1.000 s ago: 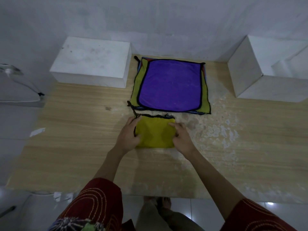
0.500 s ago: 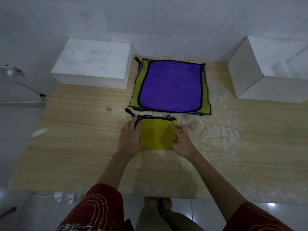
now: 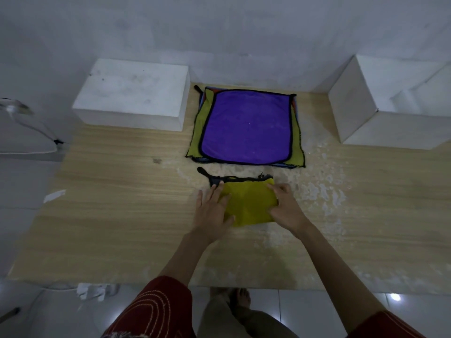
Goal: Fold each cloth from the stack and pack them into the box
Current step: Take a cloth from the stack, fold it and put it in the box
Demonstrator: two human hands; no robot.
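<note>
A folded yellow cloth [image 3: 247, 203] with a black trimmed far edge and a loop lies on the wooden table [image 3: 117, 203] in front of me. My left hand [image 3: 212, 211] rests flat on its left side, fingers spread. My right hand [image 3: 285, 208] presses on its right side, fingers curled at the edge. Behind it lies the stack of flat cloths [image 3: 246, 126], a purple one on top, yellow-green and other colours showing beneath. A white box [image 3: 390, 111], open at the top, stands at the back right.
A closed white box [image 3: 133, 93] stands at the back left, against the wall. The table surface is worn and flaky right of the cloths. A cable [image 3: 31, 132] and a scrap of paper [image 3: 55, 195] lie off the left edge. My knees and feet show below the front edge.
Both hands slid inward onto the yellow cloth from its side edges and smoothed it; the cloth's near edge now sits slightly skewed. The stack has not moved.
</note>
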